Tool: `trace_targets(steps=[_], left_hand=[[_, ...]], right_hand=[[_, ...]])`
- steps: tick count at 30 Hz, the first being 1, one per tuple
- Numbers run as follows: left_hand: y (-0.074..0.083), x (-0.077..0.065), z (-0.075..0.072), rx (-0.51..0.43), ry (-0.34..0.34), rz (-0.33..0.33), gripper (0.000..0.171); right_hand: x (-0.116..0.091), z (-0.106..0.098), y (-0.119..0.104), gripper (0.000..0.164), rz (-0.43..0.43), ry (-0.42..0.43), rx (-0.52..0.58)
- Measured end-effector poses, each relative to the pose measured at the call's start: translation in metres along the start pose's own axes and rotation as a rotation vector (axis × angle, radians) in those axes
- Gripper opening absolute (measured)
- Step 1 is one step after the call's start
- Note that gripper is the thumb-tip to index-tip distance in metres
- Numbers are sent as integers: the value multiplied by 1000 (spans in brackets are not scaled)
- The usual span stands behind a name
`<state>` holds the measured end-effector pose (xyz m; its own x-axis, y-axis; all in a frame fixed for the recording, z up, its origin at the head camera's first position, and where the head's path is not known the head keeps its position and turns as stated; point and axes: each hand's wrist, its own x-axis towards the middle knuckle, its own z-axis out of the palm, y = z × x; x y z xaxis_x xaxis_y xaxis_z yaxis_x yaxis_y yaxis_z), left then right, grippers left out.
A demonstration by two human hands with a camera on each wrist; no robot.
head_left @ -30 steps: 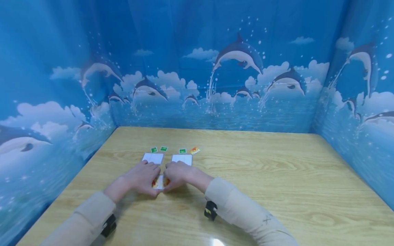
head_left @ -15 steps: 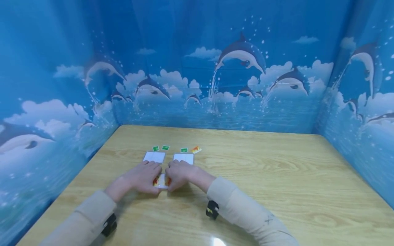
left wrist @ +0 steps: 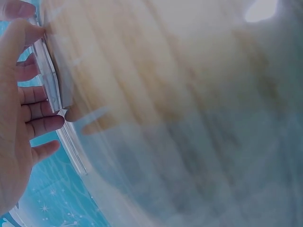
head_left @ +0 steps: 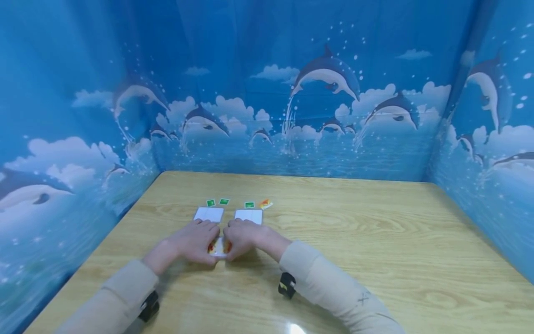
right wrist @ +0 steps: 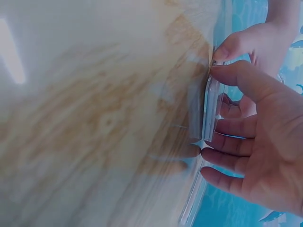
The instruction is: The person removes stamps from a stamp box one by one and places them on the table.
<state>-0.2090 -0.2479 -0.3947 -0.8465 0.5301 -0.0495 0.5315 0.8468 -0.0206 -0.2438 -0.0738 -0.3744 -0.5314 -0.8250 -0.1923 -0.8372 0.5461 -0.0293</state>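
Observation:
Between my two hands is a small flat clear plastic frame with a white middle and red and yellow picture parts at its sides. My left hand grips its left side, thumb at the near edge and fingers at the far edge. On the right side my right hand pinches it the same way. The left wrist view shows the frame's clear layered edge under the thumb. In the right wrist view, the thumb presses the near corner of the frame, close to the other thumb. Both hands cover much of it.
Just beyond the hands lie two white square pieces, one on the left and one on the right. Farther back are small green cards and an orange-and-yellow picture card. Dolphin-print curtains enclose the wooden table.

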Motion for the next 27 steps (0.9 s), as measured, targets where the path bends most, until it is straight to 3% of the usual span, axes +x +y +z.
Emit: trace_targets(steps=[8, 14, 27], left_hand=[[1, 1, 0, 4, -8, -3, 51], [1, 3, 0, 0, -19, -25, 51], [1, 3, -2, 5, -18, -2, 47]], right_hand=[[1, 0, 3, 39, 4, -5, 87], [2, -2, 5, 36, 1, -16, 101], [3, -6, 5, 30, -24, -30, 112]])
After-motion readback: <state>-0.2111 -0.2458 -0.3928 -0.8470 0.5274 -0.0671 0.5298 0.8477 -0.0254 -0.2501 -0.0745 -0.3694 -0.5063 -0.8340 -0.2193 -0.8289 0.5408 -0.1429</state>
